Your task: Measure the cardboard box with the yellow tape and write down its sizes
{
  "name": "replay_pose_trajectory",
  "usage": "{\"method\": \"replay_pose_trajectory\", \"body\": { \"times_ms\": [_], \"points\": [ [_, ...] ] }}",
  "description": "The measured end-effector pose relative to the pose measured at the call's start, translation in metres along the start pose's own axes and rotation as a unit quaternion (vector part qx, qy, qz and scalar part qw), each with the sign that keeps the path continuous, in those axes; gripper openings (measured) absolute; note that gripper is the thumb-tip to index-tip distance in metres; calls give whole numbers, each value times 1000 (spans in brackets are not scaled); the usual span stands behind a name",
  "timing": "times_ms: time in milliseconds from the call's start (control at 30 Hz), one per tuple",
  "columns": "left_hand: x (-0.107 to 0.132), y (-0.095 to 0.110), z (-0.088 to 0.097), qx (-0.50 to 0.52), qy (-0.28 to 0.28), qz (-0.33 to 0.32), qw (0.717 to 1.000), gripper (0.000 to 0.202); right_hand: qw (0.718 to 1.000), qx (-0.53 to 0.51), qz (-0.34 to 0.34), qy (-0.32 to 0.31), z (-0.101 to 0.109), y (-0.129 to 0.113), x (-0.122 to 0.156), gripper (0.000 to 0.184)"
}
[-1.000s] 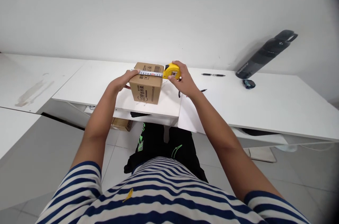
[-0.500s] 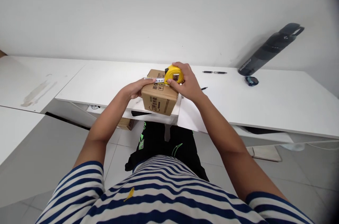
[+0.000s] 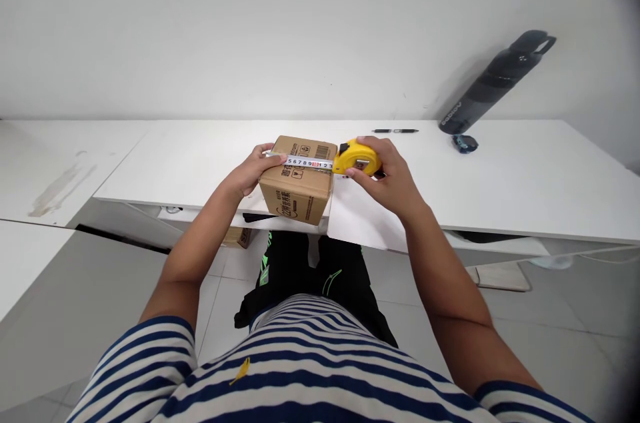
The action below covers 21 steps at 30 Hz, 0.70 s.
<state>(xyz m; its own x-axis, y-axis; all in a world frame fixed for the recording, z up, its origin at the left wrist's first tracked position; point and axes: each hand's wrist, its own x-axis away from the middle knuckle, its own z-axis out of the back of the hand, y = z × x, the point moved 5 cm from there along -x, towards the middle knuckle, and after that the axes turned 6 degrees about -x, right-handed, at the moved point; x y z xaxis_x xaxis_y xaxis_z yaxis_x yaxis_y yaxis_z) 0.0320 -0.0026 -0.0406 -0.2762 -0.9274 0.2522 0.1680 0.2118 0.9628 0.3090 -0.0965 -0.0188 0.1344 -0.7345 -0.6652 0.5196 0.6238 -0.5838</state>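
Observation:
A brown cardboard box [image 3: 295, 200] with black printing sits near the front edge of the white desk. Across its top lies the pulled-out blade [image 3: 307, 163] of a yellow tape measure [image 3: 357, 158], its numbers facing up. My left hand [image 3: 255, 170] is closed at the box's left side, the thumb pressing the blade's end onto the top edge. My right hand [image 3: 387, 173] grips the tape measure's case just beyond the box's right edge. Part of the case is hidden by my fingers.
White paper [image 3: 365, 220] lies right of the box on the desk [image 3: 500, 190]. Farther back are a pen [image 3: 395, 130], a dark bottle [image 3: 495, 83] leaning in view, and a small dark round object [image 3: 465, 143]. The wall [image 3: 300, 30] rises behind.
My right hand has drawn the tape measure's case rightward, from over the box to past its right edge. More blade shows now. My left hand stays at the left edge.

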Motion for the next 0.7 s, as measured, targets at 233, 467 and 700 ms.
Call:
{"method": "replay_pose_trajectory", "body": {
  "times_ms": [233,467,700],
  "points": [
    [-2,31,-2,-194,-67,-102,973,86,1000,24,5,1,2,-8,7,49],
    [-18,39,-12,-190,-115,-49,974,96,996,85,-9,39,2,-23,17,49],
    [-32,24,-20,4,-126,15,992,83,990,121,-37,63,-8,-35,28,48]
  ]
}}
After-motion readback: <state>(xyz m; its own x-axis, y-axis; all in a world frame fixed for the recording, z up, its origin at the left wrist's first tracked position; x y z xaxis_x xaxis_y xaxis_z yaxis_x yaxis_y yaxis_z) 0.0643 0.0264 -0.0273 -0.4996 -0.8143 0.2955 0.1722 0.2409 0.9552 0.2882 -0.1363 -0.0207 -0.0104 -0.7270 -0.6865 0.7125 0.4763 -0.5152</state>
